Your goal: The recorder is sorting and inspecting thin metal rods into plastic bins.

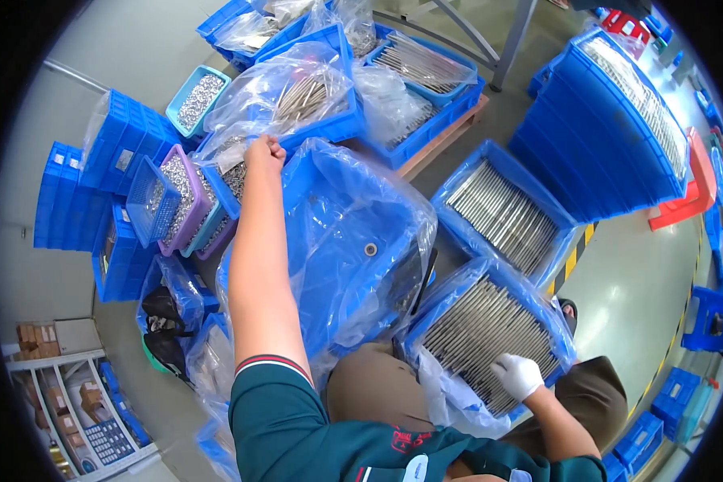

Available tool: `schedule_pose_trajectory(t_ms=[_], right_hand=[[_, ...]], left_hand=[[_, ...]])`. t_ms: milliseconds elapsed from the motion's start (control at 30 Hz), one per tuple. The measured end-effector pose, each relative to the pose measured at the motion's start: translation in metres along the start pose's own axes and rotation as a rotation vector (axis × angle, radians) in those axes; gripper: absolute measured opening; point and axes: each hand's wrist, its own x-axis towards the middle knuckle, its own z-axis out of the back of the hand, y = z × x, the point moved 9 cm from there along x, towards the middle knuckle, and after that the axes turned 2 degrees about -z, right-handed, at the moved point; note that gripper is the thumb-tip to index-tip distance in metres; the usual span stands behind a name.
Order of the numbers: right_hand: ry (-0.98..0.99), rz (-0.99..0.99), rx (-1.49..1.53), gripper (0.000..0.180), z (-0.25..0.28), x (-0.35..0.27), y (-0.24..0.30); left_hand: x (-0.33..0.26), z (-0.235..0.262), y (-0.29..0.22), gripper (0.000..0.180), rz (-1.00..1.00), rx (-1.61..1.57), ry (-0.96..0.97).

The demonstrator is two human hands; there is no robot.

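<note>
Left reach: my left hand (264, 152) is hemmed by bagged bins (313, 96) and small trays (181, 197).
Centre: empty lined crate (353, 241) open.
Right: rod crate (482, 329) blocks my lap.
Floor (635, 281): free right.

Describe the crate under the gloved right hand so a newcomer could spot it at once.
Start at the big empty plastic-lined blue bin in the middle, then drop to its lower right. The blue crate there is packed with thin metal rods, and the white-gloved right hand rests on them; it lies nearest the person's knees.
</note>
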Motion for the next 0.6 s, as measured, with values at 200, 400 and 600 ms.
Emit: schedule_pose_trajectory(t_ms=[200, 400, 600], right_hand=[[-0.029, 0.061, -0.129, 0.023, -0.012, -0.007, -0.017], [-0.168, -0.052, -0.186, 0.026, 0.005, -0.003, -0.052], [-0.199, -0.318, -0.082, 0.025, 0.003, -0.015, -0.135]], left_hand=[[-0.118, -0.04, 0.074, 0.011, 0.345, 0.043, 0.444], [-0.27, -0.066, 0.1, 0.021, 0.55, 0.045, 0.645], [-0.408, -0.087, 0.145, 0.033, 0.746, 0.071, 0.975]])
